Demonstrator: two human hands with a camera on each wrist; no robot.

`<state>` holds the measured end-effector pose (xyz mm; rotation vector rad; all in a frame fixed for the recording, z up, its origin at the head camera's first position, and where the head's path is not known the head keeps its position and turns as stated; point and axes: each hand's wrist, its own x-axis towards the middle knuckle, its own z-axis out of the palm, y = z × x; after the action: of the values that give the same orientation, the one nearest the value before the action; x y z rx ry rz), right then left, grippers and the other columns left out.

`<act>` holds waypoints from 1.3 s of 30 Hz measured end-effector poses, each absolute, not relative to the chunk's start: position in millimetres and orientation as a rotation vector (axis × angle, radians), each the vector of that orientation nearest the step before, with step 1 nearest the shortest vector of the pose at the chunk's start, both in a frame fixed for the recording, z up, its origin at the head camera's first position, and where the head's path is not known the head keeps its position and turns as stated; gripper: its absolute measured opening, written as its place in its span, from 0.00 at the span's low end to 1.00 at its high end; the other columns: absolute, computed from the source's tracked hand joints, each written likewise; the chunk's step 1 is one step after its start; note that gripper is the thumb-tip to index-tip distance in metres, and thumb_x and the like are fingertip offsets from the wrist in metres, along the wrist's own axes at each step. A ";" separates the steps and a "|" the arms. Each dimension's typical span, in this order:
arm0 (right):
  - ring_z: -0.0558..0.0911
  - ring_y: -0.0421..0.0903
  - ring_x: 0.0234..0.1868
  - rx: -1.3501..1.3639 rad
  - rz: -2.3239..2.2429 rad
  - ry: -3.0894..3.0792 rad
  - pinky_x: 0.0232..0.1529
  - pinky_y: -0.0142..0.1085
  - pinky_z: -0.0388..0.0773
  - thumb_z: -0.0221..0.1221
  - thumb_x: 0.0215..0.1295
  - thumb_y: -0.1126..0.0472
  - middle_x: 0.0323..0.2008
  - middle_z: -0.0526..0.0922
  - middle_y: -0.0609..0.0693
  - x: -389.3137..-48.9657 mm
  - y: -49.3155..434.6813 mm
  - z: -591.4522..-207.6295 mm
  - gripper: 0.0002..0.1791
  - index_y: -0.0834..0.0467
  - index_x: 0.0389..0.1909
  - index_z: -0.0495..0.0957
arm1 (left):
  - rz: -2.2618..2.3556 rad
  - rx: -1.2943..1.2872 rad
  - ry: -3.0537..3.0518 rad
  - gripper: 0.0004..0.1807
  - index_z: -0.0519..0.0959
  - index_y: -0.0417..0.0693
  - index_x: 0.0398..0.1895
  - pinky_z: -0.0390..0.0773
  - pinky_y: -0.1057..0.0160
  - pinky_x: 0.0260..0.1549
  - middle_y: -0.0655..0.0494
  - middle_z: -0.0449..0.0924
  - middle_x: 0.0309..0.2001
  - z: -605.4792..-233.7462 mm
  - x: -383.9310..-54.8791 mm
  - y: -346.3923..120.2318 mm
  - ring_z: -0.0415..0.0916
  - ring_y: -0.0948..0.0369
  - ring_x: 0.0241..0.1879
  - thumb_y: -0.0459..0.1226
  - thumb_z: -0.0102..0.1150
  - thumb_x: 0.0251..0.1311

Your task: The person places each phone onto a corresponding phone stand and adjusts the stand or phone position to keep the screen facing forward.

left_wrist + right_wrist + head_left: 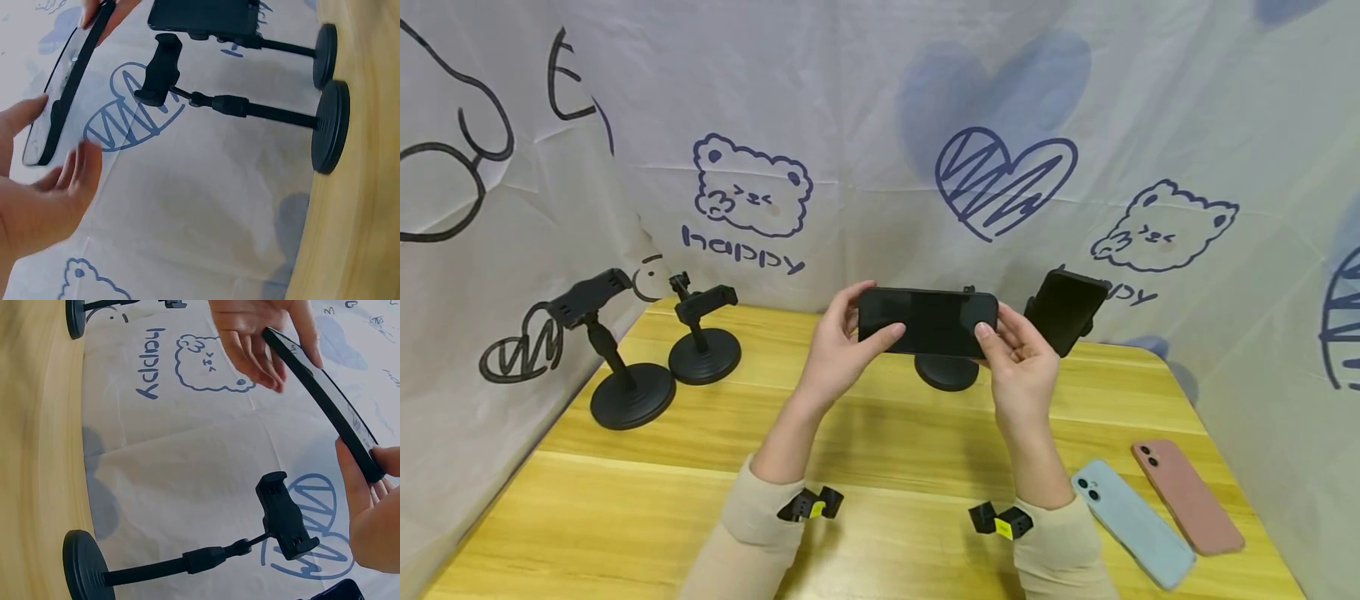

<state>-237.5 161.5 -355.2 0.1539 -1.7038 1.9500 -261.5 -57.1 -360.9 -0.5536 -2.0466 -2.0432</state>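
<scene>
A black smartphone [936, 323] is held sideways above the table, its dark screen towards me. My left hand [844, 346] holds one end, the thumb on the screen; in the right wrist view the left hand's [247, 325] other fingers stand partly off the back. At the opposite end my right hand [1026, 367] grips the phone, thumb in front and fingers behind. Behind the phone is a black phone stand, its round base [946, 375] showing below. The wrist views show that stand's clamp [161, 70] holding nothing, apart from the phone.
Two black phone stands with bare clamps [587, 298] [703, 304] are at the back left. Back right, another dark phone [1066, 310] sits in a stand. A light blue phone [1135, 523] and a pink phone [1189, 498] lie at the right. Printed cloth hangs around the wooden table [625, 508].
</scene>
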 end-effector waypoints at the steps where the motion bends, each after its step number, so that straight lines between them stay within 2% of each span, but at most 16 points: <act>1: 0.88 0.38 0.42 0.157 1.970 -1.671 0.40 0.30 0.86 0.63 0.65 0.79 0.42 0.89 0.44 -237.4 161.4 -355.0 0.21 0.73 0.60 0.79 | -2.142 -0.551 -2.038 0.31 0.70 0.40 0.71 0.84 0.62 0.49 0.43 0.78 0.57 -360.7 -261.6 -57.1 0.80 0.52 0.52 0.33 0.69 0.66; 5: 0.89 0.39 0.43 0.185 2.027 -1.573 0.41 0.31 0.86 0.63 0.65 0.80 0.42 0.89 0.46 -236.6 160.4 -354.0 0.21 0.73 0.59 0.79 | -2.382 -0.601 -2.033 0.20 0.76 0.36 0.64 0.86 0.55 0.51 0.41 0.81 0.55 -359.7 -262.2 -55.7 0.83 0.54 0.49 0.33 0.62 0.72; 9: 0.89 0.40 0.41 0.195 2.063 -1.537 0.39 0.33 0.87 0.62 0.65 0.80 0.42 0.89 0.47 -236.1 160.1 -353.7 0.21 0.72 0.59 0.80 | -2.491 -0.623 -2.015 0.17 0.77 0.32 0.61 0.83 0.54 0.56 0.42 0.82 0.55 -359.8 -262.6 -53.8 0.85 0.57 0.49 0.33 0.58 0.75; 15: 0.90 0.40 0.39 0.170 2.077 -1.563 0.37 0.33 0.87 0.63 0.66 0.78 0.42 0.89 0.48 -236.9 161.1 -354.2 0.20 0.71 0.59 0.80 | -2.527 -0.604 -1.981 0.15 0.78 0.29 0.58 0.82 0.55 0.57 0.40 0.83 0.54 -360.1 -262.9 -52.6 0.87 0.59 0.48 0.32 0.57 0.75; 29: 0.89 0.41 0.41 0.242 2.124 -1.661 0.38 0.32 0.87 0.61 0.70 0.75 0.46 0.89 0.49 -238.1 169.9 -351.8 0.20 0.69 0.62 0.79 | -2.477 -0.669 -1.911 0.16 0.78 0.29 0.60 0.83 0.54 0.55 0.41 0.84 0.54 -360.5 -260.4 -54.0 0.88 0.58 0.46 0.30 0.58 0.74; 35: 0.86 0.40 0.34 0.312 2.076 -1.813 0.36 0.30 0.86 0.62 0.73 0.70 0.37 0.87 0.48 -238.0 179.0 -349.1 0.19 0.69 0.62 0.80 | -2.406 -0.705 -2.000 0.14 0.79 0.28 0.56 0.85 0.53 0.53 0.40 0.85 0.51 -356.1 -259.6 -62.2 0.87 0.57 0.45 0.29 0.59 0.73; 39: 0.86 0.40 0.39 0.352 1.985 -2.012 0.38 0.29 0.85 0.62 0.74 0.66 0.41 0.89 0.44 -237.0 188.8 -347.1 0.18 0.67 0.61 0.80 | -2.325 -0.775 -2.097 0.12 0.81 0.28 0.53 0.86 0.52 0.51 0.41 0.86 0.48 -354.0 -257.9 -67.4 0.87 0.56 0.43 0.29 0.61 0.71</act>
<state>-237.0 188.8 -347.1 0.3525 -2.0116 1.9849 -257.9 -67.4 -354.0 -0.7749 -2.0970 -2.3251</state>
